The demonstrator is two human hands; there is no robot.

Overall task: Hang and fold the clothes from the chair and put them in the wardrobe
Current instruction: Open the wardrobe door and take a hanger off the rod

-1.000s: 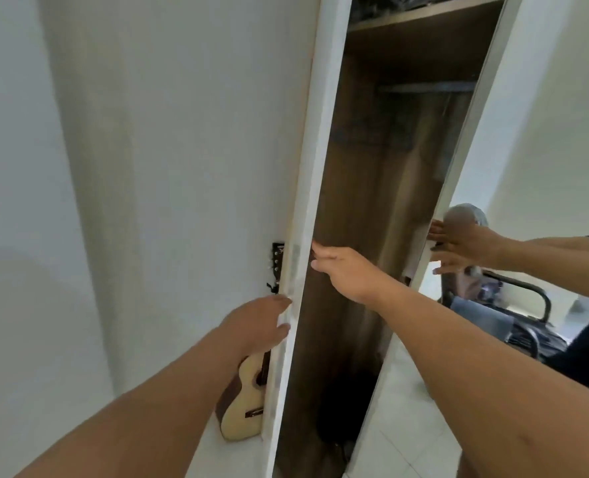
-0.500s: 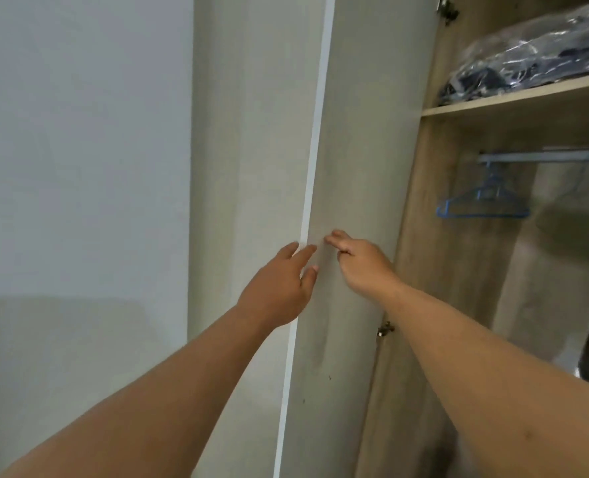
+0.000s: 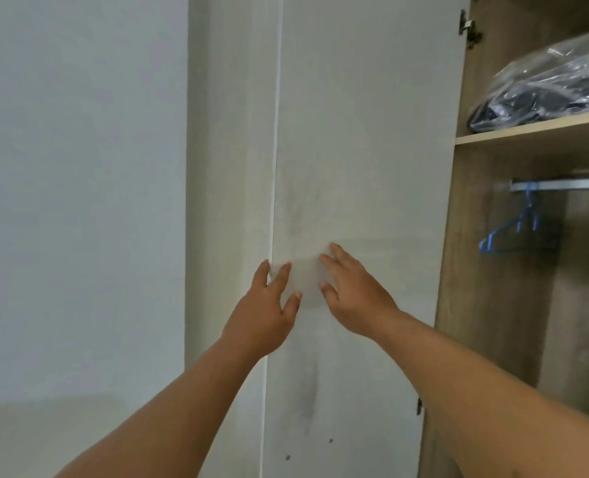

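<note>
Head view: both arms are reaching forward; left hand [image 3: 263,310] and right hand [image 3: 351,294] are pressing flat, fingers spread, against the open wardrobe [image 3: 503,305] door [image 3: 362,150]; blue hanger [image 3: 508,232] is hanging inside.

The wardrobe door [image 3: 362,167] has swung fully open under both hands.

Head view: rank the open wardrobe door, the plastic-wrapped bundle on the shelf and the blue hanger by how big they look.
1. Open wardrobe door, by far the largest.
2. Plastic-wrapped bundle, cut off by the right frame edge, so its full extent is unknown.
3. Blue hanger, smallest as seen; it hangs deeper inside, which may shrink it.
</note>
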